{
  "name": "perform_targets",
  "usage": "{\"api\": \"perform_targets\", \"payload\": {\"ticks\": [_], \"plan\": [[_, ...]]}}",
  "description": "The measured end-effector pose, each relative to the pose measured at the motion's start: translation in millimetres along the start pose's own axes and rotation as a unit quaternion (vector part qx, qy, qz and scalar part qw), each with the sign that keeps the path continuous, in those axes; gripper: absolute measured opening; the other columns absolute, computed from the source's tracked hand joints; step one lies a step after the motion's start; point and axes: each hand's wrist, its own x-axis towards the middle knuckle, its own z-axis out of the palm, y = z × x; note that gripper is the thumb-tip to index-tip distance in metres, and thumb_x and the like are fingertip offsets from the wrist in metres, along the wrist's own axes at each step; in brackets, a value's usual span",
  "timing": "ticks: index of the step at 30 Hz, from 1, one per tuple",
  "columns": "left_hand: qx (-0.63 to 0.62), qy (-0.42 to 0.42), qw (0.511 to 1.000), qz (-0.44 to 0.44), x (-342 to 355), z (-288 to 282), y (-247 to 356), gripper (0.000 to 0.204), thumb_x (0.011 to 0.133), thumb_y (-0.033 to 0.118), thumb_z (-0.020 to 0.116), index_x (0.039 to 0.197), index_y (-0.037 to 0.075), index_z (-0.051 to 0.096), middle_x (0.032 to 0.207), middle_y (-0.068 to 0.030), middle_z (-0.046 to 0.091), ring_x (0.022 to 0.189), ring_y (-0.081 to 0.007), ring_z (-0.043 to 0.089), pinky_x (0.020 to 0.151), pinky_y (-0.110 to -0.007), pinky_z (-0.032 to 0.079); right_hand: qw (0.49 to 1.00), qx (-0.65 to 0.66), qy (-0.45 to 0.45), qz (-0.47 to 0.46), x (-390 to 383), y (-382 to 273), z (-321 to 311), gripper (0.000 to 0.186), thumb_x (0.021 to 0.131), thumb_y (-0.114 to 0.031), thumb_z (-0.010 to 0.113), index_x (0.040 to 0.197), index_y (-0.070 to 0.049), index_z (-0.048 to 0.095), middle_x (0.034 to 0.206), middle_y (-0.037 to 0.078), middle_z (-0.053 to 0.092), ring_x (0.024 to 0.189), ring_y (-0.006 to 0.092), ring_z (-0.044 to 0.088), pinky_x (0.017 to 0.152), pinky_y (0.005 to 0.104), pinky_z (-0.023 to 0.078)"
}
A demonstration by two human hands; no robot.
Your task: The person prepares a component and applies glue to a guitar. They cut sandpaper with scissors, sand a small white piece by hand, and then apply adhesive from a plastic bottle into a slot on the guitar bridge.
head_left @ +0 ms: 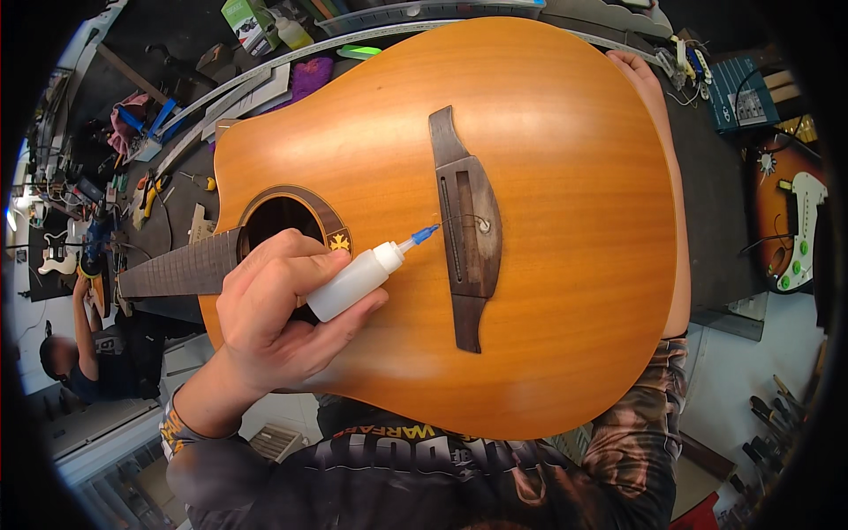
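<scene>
Fingers (300, 263) of the left hand (256, 309) are closed, thumb opposite, around one white squeeze bottle (349, 284), which is held above the face of one acoustic guitar (556, 353). By its single blue tip (425, 235) the bottle is aimed to the upper right, along its slanted long axis, at one dark bridge (478, 249); the tip is brought just beside the bridge's left edge (whether contact is made cannot be told). Two slots are cut in the bridge, one narrow and one wider, and one small pale disc (484, 226) is set to their right. Face up, the guitar is placed before the wearer's torso, its long axis laid left to right, its one neck (181, 263) pointed left. At its upper right edge the right hand (638, 71) is placed, partly hidden; how far its fingers are opened cannot be told. On the dark worktop (711, 203), one blue box (745, 93) is seen.
</scene>
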Motion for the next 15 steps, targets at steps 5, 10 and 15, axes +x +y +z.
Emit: {"api": "perform_targets", "payload": {"ticks": [5, 10, 15], "plan": [[-0.004, -0.003, 1.000, -0.002, 0.6, -0.1, 0.5, 0.038, 0.083, 0.003, 0.092, 0.109, -0.005, 0.066, 0.087, -0.0159, 0.069, 0.073, -0.0227, 0.064, 0.065, -0.032, 0.050, 1.000, 0.012, -0.006, -0.002, 1.3, 2.7, -2.3, 0.022, 0.107, -0.022, 0.070, 0.120, -0.004, 0.068, 0.095, -0.003, 0.068, 0.079, 0.0046, 0.064, 0.066, 0.0232, 0.052], [-0.001, -0.002, 1.000, -0.004, -1.3, -1.8, -0.6, 0.038, 0.083, 0.003, 0.092, 0.109, -0.005, 0.066, 0.087, -0.0162, 0.069, 0.073, -0.0225, 0.064, 0.065, -0.032, 0.050, 1.000, 0.007, -0.004, 0.000, 0.4, -0.1, 3.5, 0.022, 0.108, -0.021, 0.070, 0.121, -0.004, 0.068, 0.097, -0.002, 0.068, 0.080, 0.0051, 0.064, 0.067, 0.0238, 0.052], [-0.002, -0.003, 1.000, 0.000, 2.3, 1.8, 1.1, 0.038, 0.083, 0.004, 0.092, 0.109, -0.005, 0.066, 0.088, -0.0161, 0.069, 0.074, -0.0222, 0.064, 0.065, -0.032, 0.049, 1.000, 0.006, -0.002, -0.004, 1.6, 1.4, -2.2, 0.022, 0.108, -0.021, 0.070, 0.121, -0.004, 0.068, 0.099, -0.002, 0.069, 0.081, 0.0054, 0.065, 0.067, 0.0241, 0.052]]}}
